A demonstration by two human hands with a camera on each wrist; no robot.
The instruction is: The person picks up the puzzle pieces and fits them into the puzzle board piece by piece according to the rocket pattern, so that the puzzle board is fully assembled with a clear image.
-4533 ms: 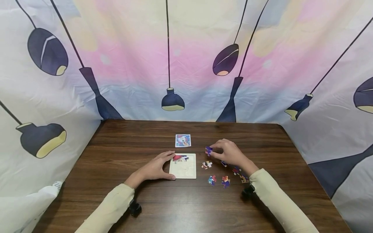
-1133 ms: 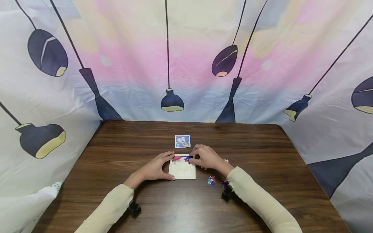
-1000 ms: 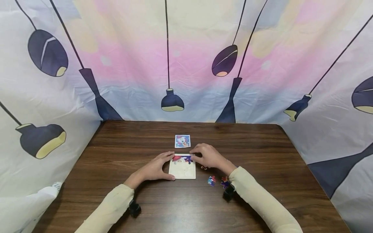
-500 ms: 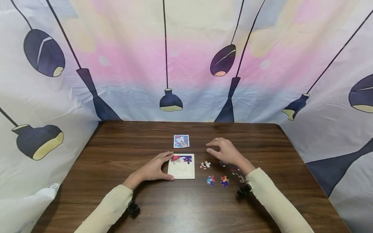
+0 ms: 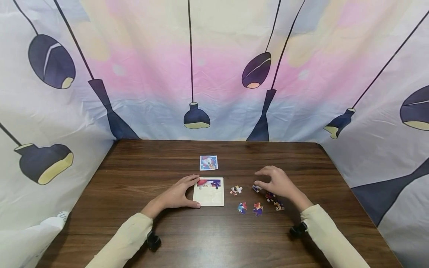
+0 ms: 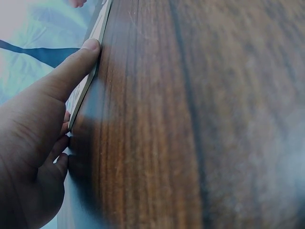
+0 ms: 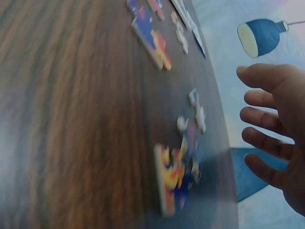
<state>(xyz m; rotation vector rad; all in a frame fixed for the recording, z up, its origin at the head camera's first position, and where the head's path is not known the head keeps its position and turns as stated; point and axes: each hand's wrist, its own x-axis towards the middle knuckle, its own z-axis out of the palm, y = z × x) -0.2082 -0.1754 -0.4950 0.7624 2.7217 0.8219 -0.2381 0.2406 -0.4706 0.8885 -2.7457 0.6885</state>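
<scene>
Head view: square cream puzzle board [image 5: 208, 198], part-filled.

Left hand [image 6: 33, 119], thumb touching edge of thin pale board [image 6: 83, 93], wood-grain tabletop [image 6: 147, 114] alongside.

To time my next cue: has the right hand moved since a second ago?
Yes: the right hand moved rightward, away from the puzzle tray, judged against the printed picture card.

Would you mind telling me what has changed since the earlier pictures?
The right hand set the purple piece it pinched into the far right corner of the puzzle board, let go and moved right toward the loose pieces. The left hand still holds the board's left edge; the picture card and loose pieces stayed put.
</scene>
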